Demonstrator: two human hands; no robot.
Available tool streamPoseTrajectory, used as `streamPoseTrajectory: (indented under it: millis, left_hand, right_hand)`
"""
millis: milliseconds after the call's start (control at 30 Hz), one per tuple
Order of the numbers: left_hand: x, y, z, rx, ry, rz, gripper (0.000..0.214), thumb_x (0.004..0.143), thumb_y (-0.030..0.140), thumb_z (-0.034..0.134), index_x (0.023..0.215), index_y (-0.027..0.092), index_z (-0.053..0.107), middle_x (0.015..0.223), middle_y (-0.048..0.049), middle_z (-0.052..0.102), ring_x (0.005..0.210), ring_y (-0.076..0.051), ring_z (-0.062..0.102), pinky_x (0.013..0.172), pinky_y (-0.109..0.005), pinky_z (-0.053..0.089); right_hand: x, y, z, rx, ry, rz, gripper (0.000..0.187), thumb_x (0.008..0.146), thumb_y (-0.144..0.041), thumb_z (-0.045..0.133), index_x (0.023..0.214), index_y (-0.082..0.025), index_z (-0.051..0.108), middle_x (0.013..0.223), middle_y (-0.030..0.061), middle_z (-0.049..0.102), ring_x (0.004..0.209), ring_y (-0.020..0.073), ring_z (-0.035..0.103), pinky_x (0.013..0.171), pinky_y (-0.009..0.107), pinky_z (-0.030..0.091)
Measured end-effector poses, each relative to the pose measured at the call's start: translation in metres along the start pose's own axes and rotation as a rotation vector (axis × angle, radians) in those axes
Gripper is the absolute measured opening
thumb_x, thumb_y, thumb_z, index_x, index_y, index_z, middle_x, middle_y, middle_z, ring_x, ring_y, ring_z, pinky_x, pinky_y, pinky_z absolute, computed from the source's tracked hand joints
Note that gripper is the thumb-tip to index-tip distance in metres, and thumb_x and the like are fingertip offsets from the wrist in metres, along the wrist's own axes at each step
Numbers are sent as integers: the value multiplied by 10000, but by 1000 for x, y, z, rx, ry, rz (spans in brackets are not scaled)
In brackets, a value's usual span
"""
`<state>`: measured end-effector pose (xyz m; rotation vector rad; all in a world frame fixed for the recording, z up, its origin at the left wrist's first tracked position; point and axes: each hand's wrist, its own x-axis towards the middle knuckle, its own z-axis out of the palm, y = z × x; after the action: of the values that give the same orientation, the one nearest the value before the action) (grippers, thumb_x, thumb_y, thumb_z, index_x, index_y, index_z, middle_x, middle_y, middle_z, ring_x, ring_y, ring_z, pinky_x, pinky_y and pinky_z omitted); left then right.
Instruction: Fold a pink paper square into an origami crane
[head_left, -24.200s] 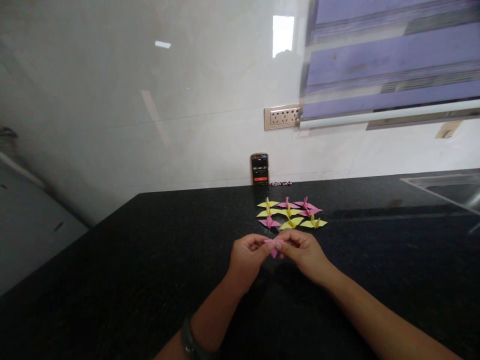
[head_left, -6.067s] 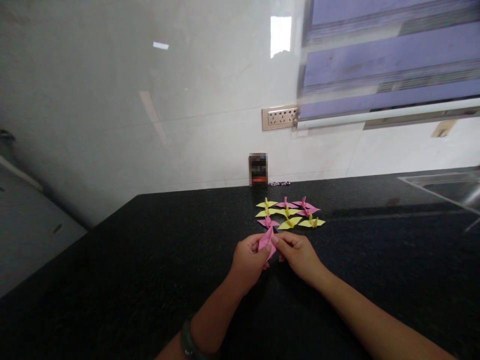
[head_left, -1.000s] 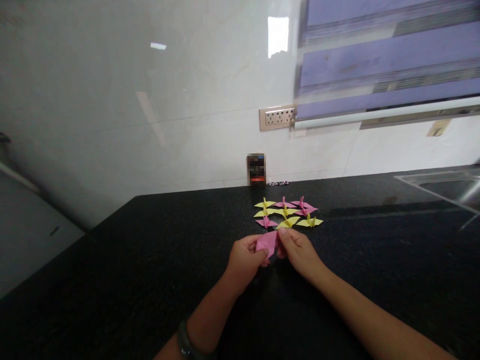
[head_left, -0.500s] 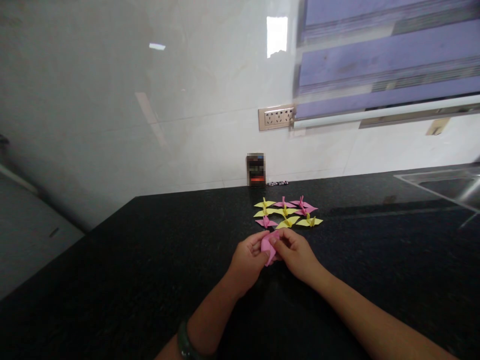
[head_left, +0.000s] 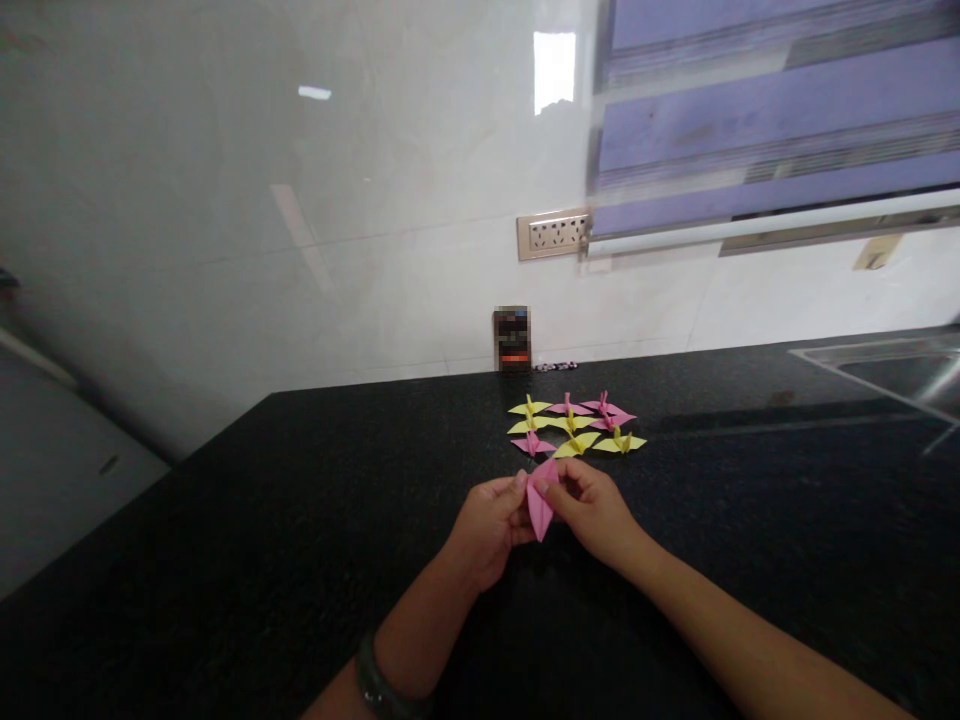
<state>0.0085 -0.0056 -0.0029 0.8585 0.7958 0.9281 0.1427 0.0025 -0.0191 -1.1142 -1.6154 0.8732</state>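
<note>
A piece of folded pink origami paper (head_left: pixel 541 510), a long pointed diamond with a crease down its middle, is held over the dark counter (head_left: pixel 300 520). My right hand (head_left: pixel 598 502) pinches its upper right part between thumb and fingers. At its left edge is my left hand (head_left: pixel 487 525), closed, with the thumb by the edge and fingers partly behind the paper. Just beyond my hands stand several folded paper cranes, among them a yellow crane (head_left: pixel 619 442) and a pink crane (head_left: pixel 532 444).
A dark phone-like block (head_left: pixel 513 340), blurred out, leans against the wall with a beaded strand (head_left: pixel 556 367) beside it. A sink (head_left: pixel 900 372) is set into the counter at the right. A socket panel (head_left: pixel 553 236) is on the wall.
The pink paper has turned and now shows a longer, pointed face. My left thumb has moved up off its lower part to the left edge, and my left hand has shifted slightly left.
</note>
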Motion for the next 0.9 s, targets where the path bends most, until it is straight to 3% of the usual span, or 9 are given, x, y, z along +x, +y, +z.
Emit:
streamPoseTrajectory:
  millis: [400,800,900]
  left_hand:
    - [-1,0,-1,120,7,64,382,653,404,546,818,63,591,694,-97,605,588,-140,553,548,-266,434]
    - [1,-1,0,185,131,127,373,607,417,583,734,67,605,587,-54,586,515,-120,521,488,-232,401]
    - [1,-1,-1,217,157,154,366,602,406,592,739,67,608,590,-50,586,494,-109,506,468,-222,389]
  right_hand:
    - [-1,2,0,41,-16,19,138,731,-292,480,752,-168,537,657,-2,542,570,111,490,501,210,387]
    - [-2,-5,-1,31,-57,6,174,762,-286,431,761,-163,554,630,-4,529,540,100,469,483,204,377]
    - [-1,-6,-2,3,-14,-22,158,766,-274,424,749,-171,543,649,-1,509,559,103,462,501,207,379]
